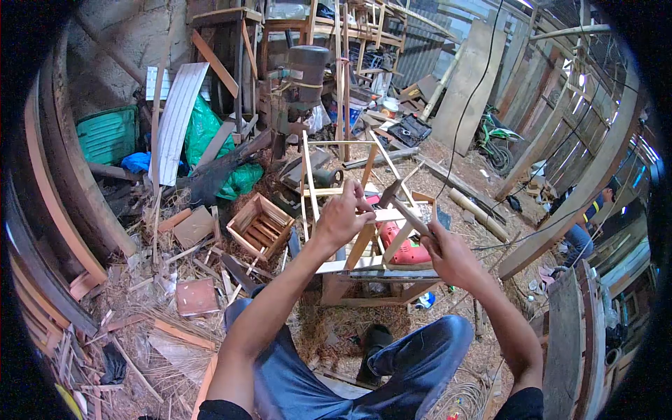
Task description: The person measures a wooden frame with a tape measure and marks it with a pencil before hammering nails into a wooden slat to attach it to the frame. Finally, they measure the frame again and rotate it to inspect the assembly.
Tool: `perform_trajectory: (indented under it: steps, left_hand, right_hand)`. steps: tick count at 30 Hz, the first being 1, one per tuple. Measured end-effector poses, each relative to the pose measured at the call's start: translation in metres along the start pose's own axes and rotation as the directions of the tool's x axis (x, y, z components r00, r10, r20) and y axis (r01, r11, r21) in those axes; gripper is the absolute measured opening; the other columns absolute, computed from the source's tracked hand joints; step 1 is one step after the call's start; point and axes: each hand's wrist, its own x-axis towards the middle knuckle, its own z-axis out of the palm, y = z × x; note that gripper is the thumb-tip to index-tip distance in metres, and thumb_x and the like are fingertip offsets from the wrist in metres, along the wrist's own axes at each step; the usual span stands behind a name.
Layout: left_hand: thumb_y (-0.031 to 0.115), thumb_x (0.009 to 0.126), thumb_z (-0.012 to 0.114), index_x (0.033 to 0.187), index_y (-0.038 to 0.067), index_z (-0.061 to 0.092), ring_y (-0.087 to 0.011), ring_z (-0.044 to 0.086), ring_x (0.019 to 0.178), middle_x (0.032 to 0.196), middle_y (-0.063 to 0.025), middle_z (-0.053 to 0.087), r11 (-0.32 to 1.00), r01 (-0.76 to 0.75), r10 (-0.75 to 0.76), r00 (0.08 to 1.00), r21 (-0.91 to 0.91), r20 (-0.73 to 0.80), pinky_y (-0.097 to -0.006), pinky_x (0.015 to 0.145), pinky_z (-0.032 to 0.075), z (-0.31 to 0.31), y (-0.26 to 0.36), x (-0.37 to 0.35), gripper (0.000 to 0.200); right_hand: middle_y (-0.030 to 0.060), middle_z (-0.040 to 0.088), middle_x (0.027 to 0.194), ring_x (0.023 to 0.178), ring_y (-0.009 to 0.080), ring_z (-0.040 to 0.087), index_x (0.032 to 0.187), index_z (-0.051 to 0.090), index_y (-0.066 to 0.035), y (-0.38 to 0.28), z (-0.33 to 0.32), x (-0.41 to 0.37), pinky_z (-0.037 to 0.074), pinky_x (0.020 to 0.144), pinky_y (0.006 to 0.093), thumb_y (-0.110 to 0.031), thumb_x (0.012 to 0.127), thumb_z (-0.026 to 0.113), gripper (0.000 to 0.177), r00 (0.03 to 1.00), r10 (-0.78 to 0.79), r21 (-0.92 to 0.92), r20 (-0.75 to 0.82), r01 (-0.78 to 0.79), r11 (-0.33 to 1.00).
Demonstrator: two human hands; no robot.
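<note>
The person's left hand point(343, 215) is reaching forward over the pale, slatted wooden frame point(309, 175), its fingertips drawn together, though what they may be pinching is too small to tell. The right hand point(451, 257) is clamping the wooden handle of a dark-headed hammer point(411, 215), whose head is pointing up beside the left fingertips, above the frame.
</note>
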Motion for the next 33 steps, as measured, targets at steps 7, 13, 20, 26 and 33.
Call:
perform_trajectory:
  steps: [7, 13, 20, 26, 33]
  left_hand:
    - [0.037, 0.073, 0.074, 0.108, 0.005, 0.054, -0.032, 0.061, 0.086, 0.098, -0.0117, 0.061, 0.982, -0.148, 0.149, 0.989, 0.115, -0.002, -0.0395, 0.078, 0.049, -0.001, 0.002, -0.016, 0.052]
    - [0.053, 0.08, 0.061, 0.108, 0.008, 0.06, -0.0312, 0.061, 0.084, 0.089, -0.011, 0.063, 0.871, -0.165, 0.108, 0.983, 0.464, 0.148, -0.0403, 0.075, 0.048, 0.0, 0.005, -0.024, 0.053]
    - [0.025, 0.084, 0.062, 0.09, 0.008, 0.068, -0.0266, 0.061, 0.088, 0.092, -0.0073, 0.066, 0.978, -0.106, 0.134, 0.979, 0.177, -0.154, -0.0394, 0.078, 0.044, 0.009, 0.006, -0.014, 0.019]
    - [0.02, 0.079, 0.067, 0.083, 0.006, 0.066, -0.029, 0.058, 0.092, 0.091, -0.0091, 0.065, 0.988, -0.137, 0.14, 0.989, 0.072, -0.042, -0.0394, 0.082, 0.045, 0.014, 0.012, -0.01, 0.014]
    - [0.017, 0.077, 0.069, 0.084, 0.003, 0.063, -0.0294, 0.058, 0.089, 0.088, -0.0106, 0.064, 0.989, -0.148, 0.149, 0.988, 0.019, -0.045, -0.0403, 0.078, 0.047, 0.011, 0.007, -0.01, 0.017]
  right_hand:
    - [0.0268, 0.059, 0.079, 0.077, 0.0446, 0.057, 0.105, 0.05, -0.001, 0.018, 0.014, -0.005, 0.041, 0.067, 0.0505, -0.017, 0.091, 0.051, 0.021, 0.997, 0.034, -0.025, -0.064, -0.036, 0.999]
    - [0.0221, 0.061, 0.08, 0.073, 0.0376, 0.06, 0.109, 0.051, -0.002, 0.025, 0.019, -0.002, 0.044, 0.066, 0.0456, -0.02, 0.093, 0.05, 0.024, 0.996, 0.09, 0.003, 0.009, -0.09, 0.996]
    - [0.0072, 0.056, 0.07, 0.063, 0.017, 0.054, 0.097, 0.049, -0.002, 0.02, 0.017, -0.001, 0.044, 0.057, 0.0351, -0.03, 0.097, 0.045, 0.028, 0.96, 0.225, 0.163, 0.165, -0.252, 0.954]
    - [0.0287, 0.059, 0.085, 0.085, 0.0456, 0.058, 0.105, 0.047, 0.002, 0.023, 0.022, 0.002, 0.044, 0.075, 0.0515, -0.026, 0.096, 0.043, 0.03, 0.976, 0.165, 0.141, 0.139, -0.184, 0.973]
    - [0.0291, 0.053, 0.083, 0.081, 0.0475, 0.053, 0.1, 0.039, 0.001, 0.011, 0.021, -0.002, 0.04, 0.069, 0.0511, -0.026, 0.097, 0.042, 0.027, 0.97, 0.158, 0.033, 0.186, -0.167, 0.985]
